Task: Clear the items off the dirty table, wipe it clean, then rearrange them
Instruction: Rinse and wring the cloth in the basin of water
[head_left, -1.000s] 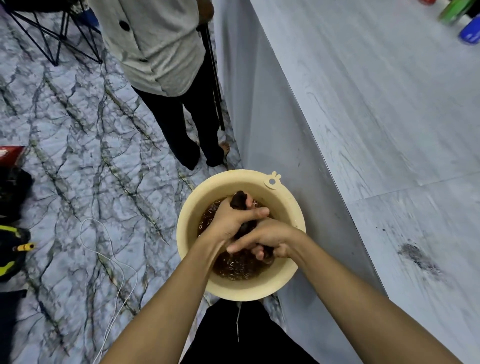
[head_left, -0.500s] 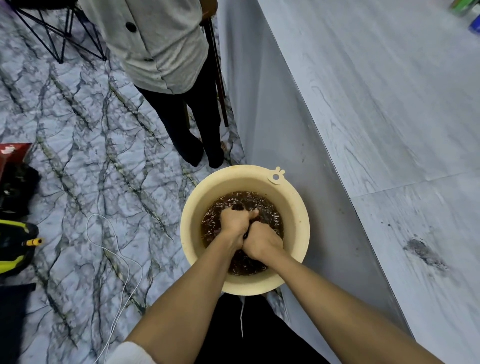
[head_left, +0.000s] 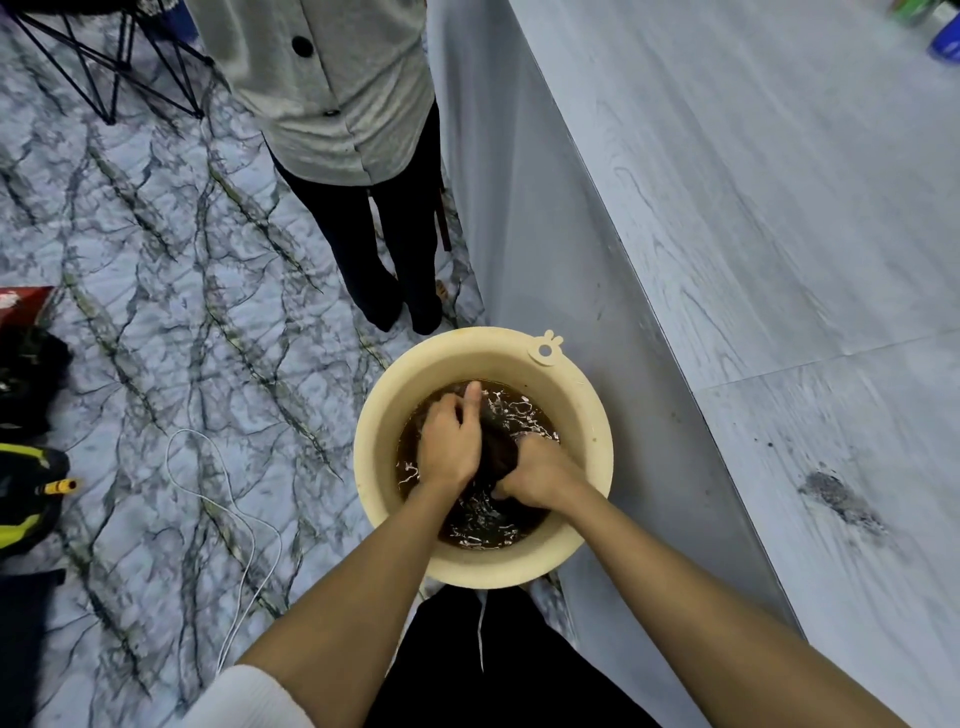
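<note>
A cream plastic basin (head_left: 582, 415) stands on the floor beside the table, holding brown murky water. A dark wet cloth (head_left: 500, 452) lies in that water, twisted between my hands. My left hand (head_left: 448, 441) grips its far end, thumb pointing away from me. My right hand (head_left: 540, 475) grips the near end, fingers curled round it. The grey table top (head_left: 753, 208) runs along the right, with a dark dirt smear (head_left: 841, 501) near its front part.
A person in a grey top and dark trousers (head_left: 358, 156) stands just beyond the basin. A white cable (head_left: 228, 504) lies on the marble floor. Dark and yellow gear (head_left: 26, 499) sits at the left edge. Bottles (head_left: 940, 31) stand at the table's far corner.
Both hands dropped from above the water down into the basin with the cloth, and have since shifted apart along it. The water is rippling now.
</note>
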